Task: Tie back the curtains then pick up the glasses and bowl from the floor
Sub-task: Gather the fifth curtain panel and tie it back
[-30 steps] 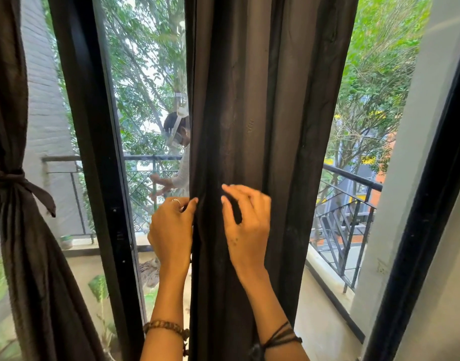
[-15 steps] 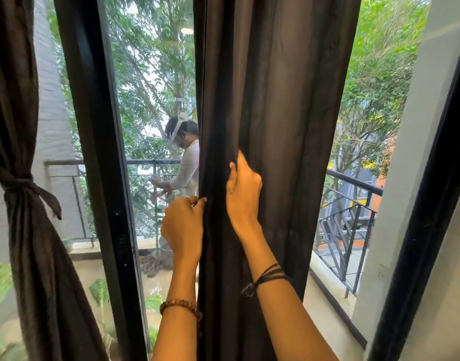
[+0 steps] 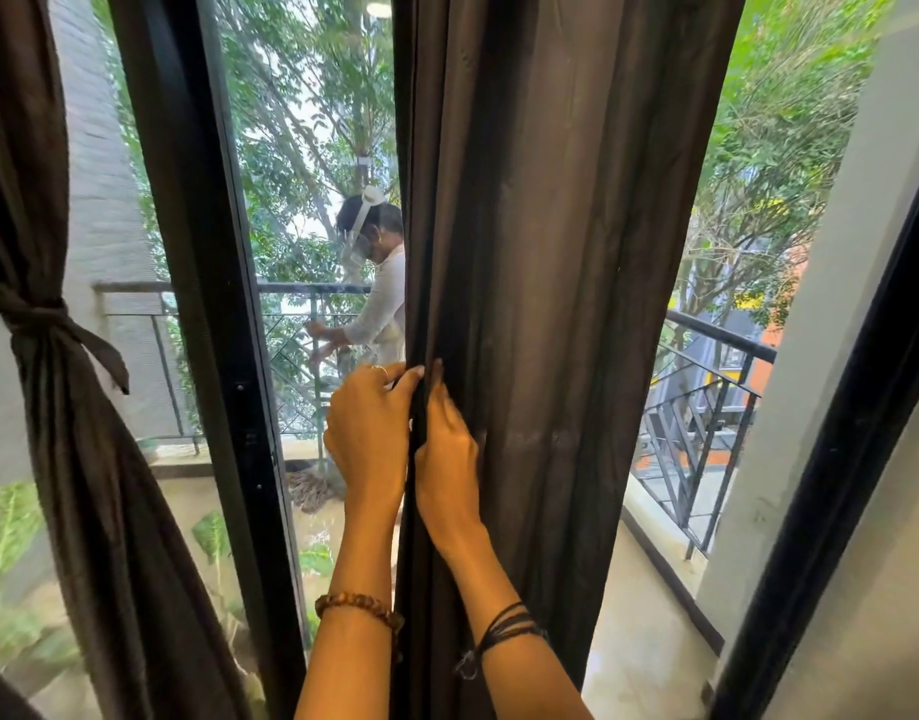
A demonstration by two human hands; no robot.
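Right hand [image 3: 449, 459] dropped beside left hand [image 3: 366, 439], 2 hands pinching middle curtain [image 3: 550, 252] edge, 2 curtains, 1 tied [image 3: 46, 324]

A black door frame [image 3: 197, 314] is seen left of centre. Beyond the glass, a balcony railing [image 3: 706, 356] is shown, with a person in white [image 3: 382, 298] standing at it. Green trees [image 3: 301, 96] and a grey brick wall [image 3: 101, 189] are visible behind.

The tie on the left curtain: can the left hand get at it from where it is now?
Probably yes: the tie hangs uncovered, but the left hand is holding the middle curtain and must let go first.
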